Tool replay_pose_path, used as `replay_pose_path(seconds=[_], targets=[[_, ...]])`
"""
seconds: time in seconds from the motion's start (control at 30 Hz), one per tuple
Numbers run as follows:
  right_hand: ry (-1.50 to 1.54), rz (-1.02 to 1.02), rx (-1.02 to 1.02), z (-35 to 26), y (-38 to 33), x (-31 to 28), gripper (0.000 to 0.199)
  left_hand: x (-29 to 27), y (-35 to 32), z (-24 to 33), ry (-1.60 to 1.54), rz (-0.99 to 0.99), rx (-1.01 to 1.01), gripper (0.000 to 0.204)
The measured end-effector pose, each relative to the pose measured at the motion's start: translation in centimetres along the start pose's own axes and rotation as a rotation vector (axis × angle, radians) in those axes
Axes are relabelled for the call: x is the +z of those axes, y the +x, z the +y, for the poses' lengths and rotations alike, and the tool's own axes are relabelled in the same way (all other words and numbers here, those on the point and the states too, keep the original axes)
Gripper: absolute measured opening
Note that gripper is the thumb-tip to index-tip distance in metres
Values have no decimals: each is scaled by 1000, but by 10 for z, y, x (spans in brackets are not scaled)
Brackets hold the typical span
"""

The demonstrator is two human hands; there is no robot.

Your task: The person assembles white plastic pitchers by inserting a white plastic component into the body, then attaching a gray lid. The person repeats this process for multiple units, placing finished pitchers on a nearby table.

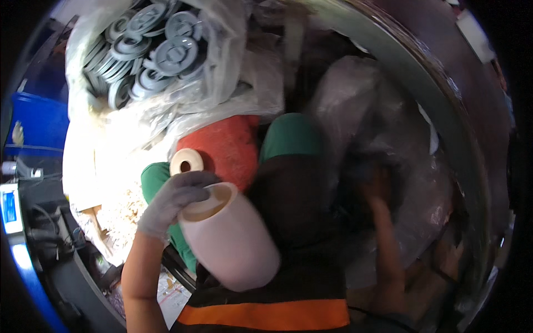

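Observation:
My left hand [180, 201], in a pale glove, grips the rim of a pinkish-white hollow plastic container [236, 247]. The container is tilted above my lap, its open mouth toward the glove. Just beyond those fingers is a cream ring-shaped piece [179, 157] with a dark hole, close to my knee and a red cloth-like bundle [225, 147]. On the right, my bare right hand [378, 186] reaches into a large clear plastic bag [430, 191]. Shadow and motion blur obscure its fingers, so I cannot tell what they touch.
At the far left, a clear bag [222, 66] holds several grey round lids [175, 55]. Light crumbs or shavings [125, 216] lie below it. A blue bin [39, 125] and a small lit screen [10, 205] stand at the left edge. A curved metal rim [438, 83] runs along the right.

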State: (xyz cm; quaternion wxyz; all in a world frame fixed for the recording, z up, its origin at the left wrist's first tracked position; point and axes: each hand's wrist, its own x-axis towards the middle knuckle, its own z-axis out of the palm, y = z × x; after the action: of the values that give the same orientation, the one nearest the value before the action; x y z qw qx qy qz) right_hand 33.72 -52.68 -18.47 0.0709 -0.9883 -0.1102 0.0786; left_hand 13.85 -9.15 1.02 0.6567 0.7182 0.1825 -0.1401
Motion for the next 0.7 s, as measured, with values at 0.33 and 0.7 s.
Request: replay_pose_path(seconds=[0.33, 0.7], targets=[[555, 56, -1109, -274, -69, -240, 77, 47, 16, -46, -1009, -303, 290, 59], [1151, -693, -799, -269, -61, -137, 92, 16, -29, -50, -872, -246, 129, 71]])
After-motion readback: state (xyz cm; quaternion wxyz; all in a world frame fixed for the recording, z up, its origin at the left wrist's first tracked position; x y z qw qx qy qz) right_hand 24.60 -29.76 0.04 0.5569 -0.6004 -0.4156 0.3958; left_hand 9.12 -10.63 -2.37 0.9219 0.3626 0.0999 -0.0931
